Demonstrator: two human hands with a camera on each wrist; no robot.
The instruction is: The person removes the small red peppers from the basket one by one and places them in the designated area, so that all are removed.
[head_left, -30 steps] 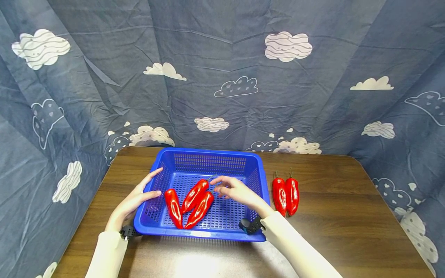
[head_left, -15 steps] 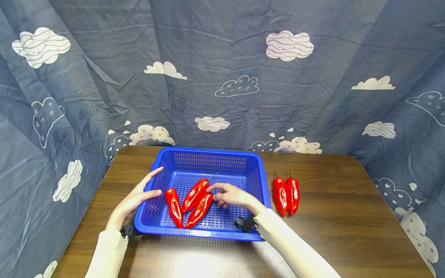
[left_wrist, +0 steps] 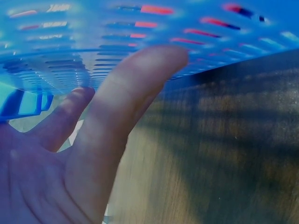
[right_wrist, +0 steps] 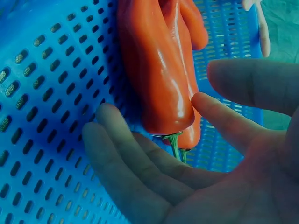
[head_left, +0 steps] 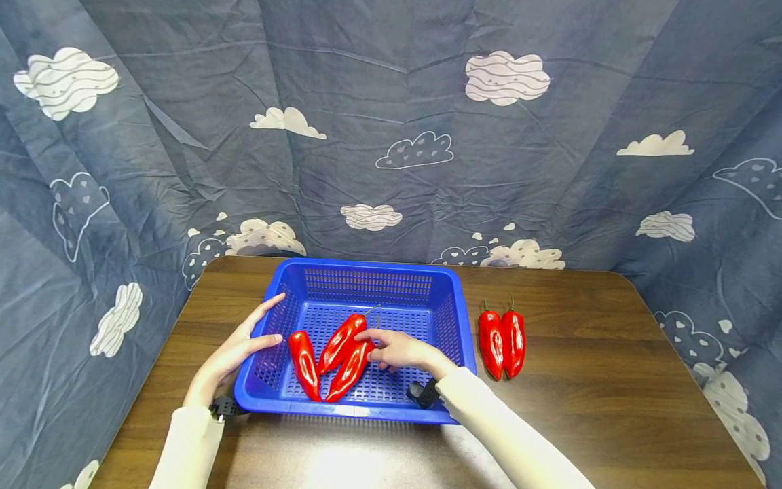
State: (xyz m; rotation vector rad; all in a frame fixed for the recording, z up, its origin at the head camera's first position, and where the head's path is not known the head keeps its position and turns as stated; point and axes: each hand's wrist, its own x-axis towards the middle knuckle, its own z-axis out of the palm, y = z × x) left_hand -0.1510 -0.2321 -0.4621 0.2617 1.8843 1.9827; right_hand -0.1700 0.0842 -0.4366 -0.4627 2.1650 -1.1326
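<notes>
Our right hand (head_left: pixel 400 350) is inside the blue basket (head_left: pixel 385 267), fingers spread wide and loosely bent around the stem end of the nearest pepper (head_left: pixel 351 373). Nothing is pinched between them; the right wrist view puts one fingertip at the pepper's side, but we cannot tell whether it presses. That pepper lies on the basket's bottom, right beside the middle pepper (head_left: pixel 339 343), with the left pepper (head_left: pixel 304 363) fanned out from them. Our left hand (head_left: pixel 235 345), its visible fingers fairly straight, rests at the basket's left side, probably steadying it. Two more peppers (head_left: pixel 491 343) lie side by side on the counter (head_left: pixel 580 407), right of the basket. We take the step in hand to be getting a hold on the nearest pepper, not yet done. The next move, we judge, calls for bringing thumb and fingers together around its thick end without dragging the middle pepper along
</notes>
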